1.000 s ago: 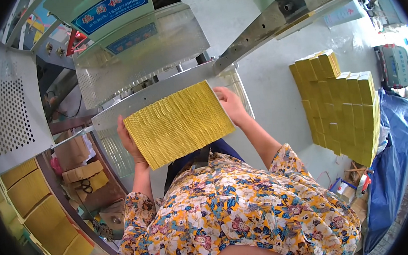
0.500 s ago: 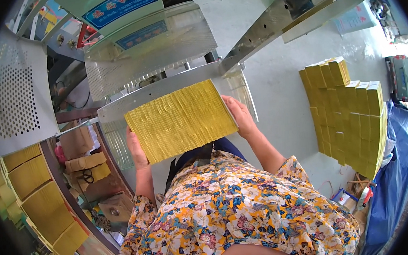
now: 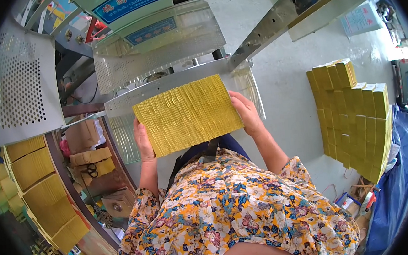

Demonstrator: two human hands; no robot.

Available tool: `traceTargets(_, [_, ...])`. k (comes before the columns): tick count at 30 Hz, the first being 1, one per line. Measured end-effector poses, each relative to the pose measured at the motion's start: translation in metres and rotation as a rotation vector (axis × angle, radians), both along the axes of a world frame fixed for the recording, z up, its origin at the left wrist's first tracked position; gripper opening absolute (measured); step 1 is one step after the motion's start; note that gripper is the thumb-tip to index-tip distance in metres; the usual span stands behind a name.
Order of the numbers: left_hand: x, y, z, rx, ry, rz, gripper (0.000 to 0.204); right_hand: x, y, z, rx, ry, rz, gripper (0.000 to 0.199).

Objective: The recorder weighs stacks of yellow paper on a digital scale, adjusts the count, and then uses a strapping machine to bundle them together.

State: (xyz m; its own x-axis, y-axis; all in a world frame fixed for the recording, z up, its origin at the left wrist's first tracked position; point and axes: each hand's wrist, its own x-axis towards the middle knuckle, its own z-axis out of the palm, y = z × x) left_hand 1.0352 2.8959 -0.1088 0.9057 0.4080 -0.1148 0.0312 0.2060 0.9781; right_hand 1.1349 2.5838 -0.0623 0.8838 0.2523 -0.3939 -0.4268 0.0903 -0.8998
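Observation:
Between my two hands I hold a thick block of gold paper sheets (image 3: 188, 115), its many edges facing up in close ridges. My left hand (image 3: 144, 141) presses against the block's left end, fingers along the side. At the right end, my right hand (image 3: 249, 112) grips it, with the thumb near the upper corner. The block is tilted slightly, its right end farther from me. Beneath and beyond it lies the metal shelf of a machine (image 3: 162, 86), partly hidden by the block.
A clear perforated guard (image 3: 159, 44) stands beyond the shelf, and a slanted metal beam (image 3: 277, 28) at right. Stacked gold paper blocks (image 3: 349, 116) stand on the floor to the right, near a blue tarp (image 3: 407, 154). At left, a rack holds more gold paper (image 3: 46, 197) beside black scissors (image 3: 91, 171).
The view has shifted a little, so the surroundings sit farther right. Both hands still hold the gold paper block, which appears slightly higher and farther right in the picture.

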Motion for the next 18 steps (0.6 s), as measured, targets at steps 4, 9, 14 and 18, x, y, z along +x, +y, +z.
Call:
traceTargets(4, [0.001, 0.000, 0.000, -0.005, 0.014, -0.015, 0.056, 0.000, -0.001, -0.007, 0.014, 0.008, -0.027, 0.040])
traceTargets(9, [0.000, 0.002, 0.002, 0.005, 0.034, -0.002, 0.056, -0.003, 0.002, -0.007, 0.074, 0.033, -0.022, 0.040])
traceTargets(14, [-0.009, 0.006, -0.018, -0.047, 0.029, 0.014, 0.050, -0.004, 0.003, -0.008, 0.074, 0.065, -0.039, 0.039])
traceTargets(18, [0.002, -0.009, -0.006, -0.331, -0.002, 0.054, 0.049, -0.001, -0.002, -0.005, 0.065, 0.025, -0.020, 0.039])
